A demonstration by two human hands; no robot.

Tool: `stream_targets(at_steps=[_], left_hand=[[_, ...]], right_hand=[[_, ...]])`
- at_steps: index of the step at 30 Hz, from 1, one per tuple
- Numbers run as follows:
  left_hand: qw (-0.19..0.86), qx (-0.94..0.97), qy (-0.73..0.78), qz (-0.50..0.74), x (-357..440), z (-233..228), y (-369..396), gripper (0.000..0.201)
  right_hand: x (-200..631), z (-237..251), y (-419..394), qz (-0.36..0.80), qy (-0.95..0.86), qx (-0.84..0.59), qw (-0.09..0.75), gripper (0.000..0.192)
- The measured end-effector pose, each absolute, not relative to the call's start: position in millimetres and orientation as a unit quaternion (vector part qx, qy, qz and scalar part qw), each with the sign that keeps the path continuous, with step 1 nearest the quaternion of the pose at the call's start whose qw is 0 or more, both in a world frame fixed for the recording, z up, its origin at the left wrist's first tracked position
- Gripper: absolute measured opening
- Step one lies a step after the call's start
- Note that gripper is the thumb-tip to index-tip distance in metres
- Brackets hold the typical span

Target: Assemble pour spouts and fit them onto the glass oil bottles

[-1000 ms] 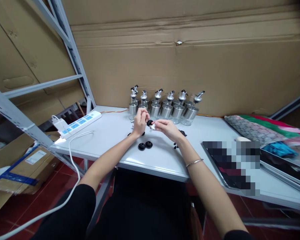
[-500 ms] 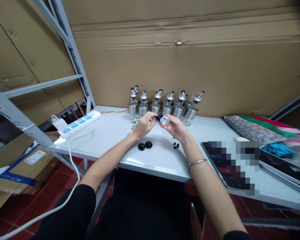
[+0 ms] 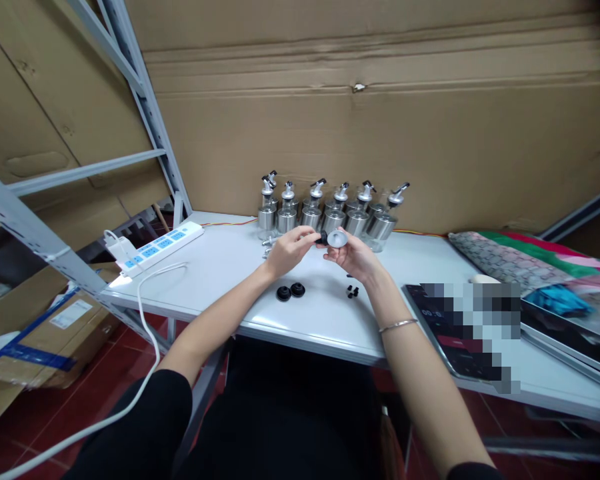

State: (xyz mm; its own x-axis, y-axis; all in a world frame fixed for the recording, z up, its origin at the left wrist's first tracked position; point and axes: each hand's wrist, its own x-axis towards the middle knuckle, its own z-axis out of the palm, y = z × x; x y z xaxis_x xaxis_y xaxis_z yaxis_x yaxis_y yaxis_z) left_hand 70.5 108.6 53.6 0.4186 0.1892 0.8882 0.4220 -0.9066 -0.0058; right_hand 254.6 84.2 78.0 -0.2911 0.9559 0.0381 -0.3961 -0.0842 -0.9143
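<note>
My left hand (image 3: 294, 249) pinches a small black stopper (image 3: 323, 237) between thumb and fingers. Close beside it, my right hand (image 3: 353, 257) grips a silvery pourer cap (image 3: 337, 240), its round hollow side turned toward me. Whether the two parts touch is hard to make out. Below my hands, two black ribbed stoppers (image 3: 291, 291) lie on the white table (image 3: 205, 267). A few tiny black plugs (image 3: 353, 291) rest under my right wrist. Silvery pourer spouts (image 3: 267, 247) show partly behind my left hand.
Several glass-and-steel oil bottles (image 3: 311, 215) with pourer tops line the back by the cardboard. A power strip (image 3: 163, 247) with a white cable is at the left. On the right lie a phone (image 3: 443, 327) and colourful plastic packaging (image 3: 530, 260).
The pourer cap has turned in my right hand so its hollow side faces me more, shifting slightly right. My left hand has moved a little right with the black stopper.
</note>
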Motion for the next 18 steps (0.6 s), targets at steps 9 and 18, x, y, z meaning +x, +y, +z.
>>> stream_targets(at_steps=[9, 18], left_hand=[[0.120, -0.838, -0.178, -0.501, 70, 52, 110, 0.018], [0.067, -0.824, -0.200, -0.526, 74, 53, 106, 0.018]], right_hand=[[256, 77, 84, 0.662, -0.457, -0.316, 0.503, 0.027], [264, 73, 95, 0.585, -0.433, -0.312, 0.610, 0.030]])
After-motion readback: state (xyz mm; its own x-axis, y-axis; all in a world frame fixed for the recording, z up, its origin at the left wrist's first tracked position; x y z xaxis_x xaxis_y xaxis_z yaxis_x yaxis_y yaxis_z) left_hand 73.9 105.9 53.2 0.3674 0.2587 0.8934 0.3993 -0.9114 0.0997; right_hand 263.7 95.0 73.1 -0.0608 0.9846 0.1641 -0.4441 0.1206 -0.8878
